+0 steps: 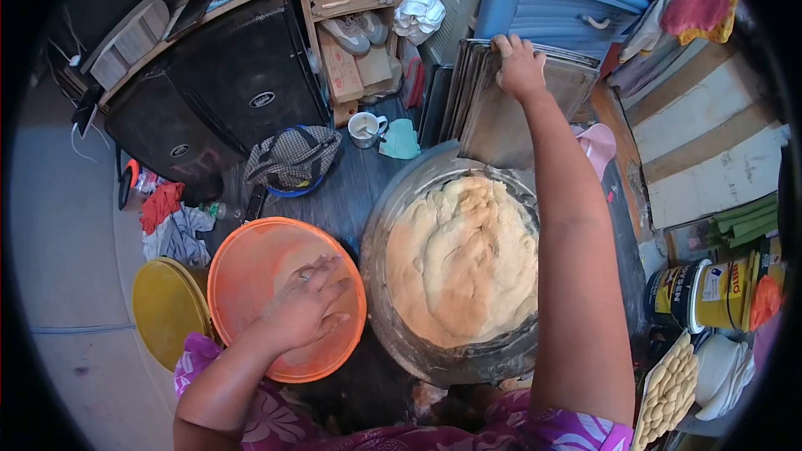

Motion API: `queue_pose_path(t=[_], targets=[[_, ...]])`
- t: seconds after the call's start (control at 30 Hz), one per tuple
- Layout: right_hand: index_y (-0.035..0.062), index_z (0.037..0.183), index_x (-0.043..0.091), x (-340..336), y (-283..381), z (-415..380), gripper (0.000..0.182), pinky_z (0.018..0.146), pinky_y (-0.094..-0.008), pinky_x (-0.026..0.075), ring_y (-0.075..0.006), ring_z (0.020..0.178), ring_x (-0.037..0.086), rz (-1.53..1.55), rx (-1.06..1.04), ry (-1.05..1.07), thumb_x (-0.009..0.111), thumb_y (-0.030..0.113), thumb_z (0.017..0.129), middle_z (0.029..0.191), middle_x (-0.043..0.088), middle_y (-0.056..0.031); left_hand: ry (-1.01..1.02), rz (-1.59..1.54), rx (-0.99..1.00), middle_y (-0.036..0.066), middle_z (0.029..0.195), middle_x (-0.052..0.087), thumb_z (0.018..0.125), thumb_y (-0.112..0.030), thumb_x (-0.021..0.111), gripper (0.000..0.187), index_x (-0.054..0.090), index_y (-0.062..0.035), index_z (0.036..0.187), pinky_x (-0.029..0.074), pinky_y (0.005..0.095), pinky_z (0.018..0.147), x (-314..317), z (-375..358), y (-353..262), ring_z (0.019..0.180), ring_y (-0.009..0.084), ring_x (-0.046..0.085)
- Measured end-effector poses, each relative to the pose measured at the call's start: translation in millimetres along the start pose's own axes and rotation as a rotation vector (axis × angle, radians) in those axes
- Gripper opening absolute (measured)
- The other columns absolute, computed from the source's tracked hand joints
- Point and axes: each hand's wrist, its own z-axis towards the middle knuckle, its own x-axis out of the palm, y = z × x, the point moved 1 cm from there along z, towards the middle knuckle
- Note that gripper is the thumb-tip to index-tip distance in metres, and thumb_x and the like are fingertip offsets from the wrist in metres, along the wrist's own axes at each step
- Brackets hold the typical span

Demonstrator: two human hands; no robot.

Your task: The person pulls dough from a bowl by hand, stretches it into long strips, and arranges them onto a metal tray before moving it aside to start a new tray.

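Observation:
My right hand (pixel 520 67) reaches forward, its fingers hooked over the top edge of a dark metal baking tray (pixel 501 117). This tray is at the front of several that stand upright in a row. Below them a wide metal basin (pixel 386 317) holds a big mound of pale dough (pixel 468 267), partly covered by my right forearm. My left hand (pixel 307 305) is open, fingers spread, over a round orange plastic lid or tub (pixel 242 276) with a dusty pale surface. Nothing shows in that hand.
A yellow bucket (pixel 167 309) stands at the left. Beyond the basin are a white mug (pixel 365 128) and a checked cloth bag (pixel 292 159). Black speakers (pixel 251 75) and a wooden shelf (pixel 338 67) line the back. At the right are paint buckets (pixel 723 292) and a tray of small dough pieces (pixel 668 384).

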Motion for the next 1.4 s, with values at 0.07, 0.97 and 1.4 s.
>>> queue_pose_path(t=[0.07, 0.97, 1.4], targets=[[0.0186, 0.108, 0.046, -7, 0, -1, 0.047, 0.084, -0.0463, 0.035, -0.0250, 0.104, 0.046, 0.004, -0.016, 0.028, 0.064, 0.008, 0.065, 0.103, 0.047, -0.0036, -0.006, 0.006, 0.004, 0.023, 0.137, 0.031, 0.079, -0.026, 0.062, 0.052, 0.047, -0.0073, 0.124, 0.029, 0.0451, 0.102, 1, 0, 0, 0.127, 0.0385, 0.031], [-0.0055, 0.105, 0.057, -396, -34, -280, 0.028, 0.080, -0.0280, 0.044, -0.0171, 0.088, 0.056, 0.433, 0.258, -0.753, 0.059, 0.017, 0.088, 0.099, 0.061, -0.0108, -0.715, -0.240, -0.443, 0.023, 0.135, 0.035, 0.081, -0.033, 0.058, 0.057, 0.044, -0.0011, 0.127, 0.022, 0.0407, 0.106, 12, -86, 72, 0.128, 0.0352, 0.029], [0.0018, 0.127, 0.040, -125, 197, -411, 0.044, 0.103, -0.0483, 0.031, -0.0305, 0.119, 0.043, 2.355, 1.469, -0.198, 0.045, 0.028, 0.092, 0.130, 0.046, -0.0129, -0.867, -2.122, -0.825, 0.013, 0.145, 0.017, 0.081, -0.073, 0.023, 0.082, 0.013, -0.0191, 0.142, 0.018, 0.0638, 0.100, 126, -171, 34, 0.128, 0.0393, 0.026]])
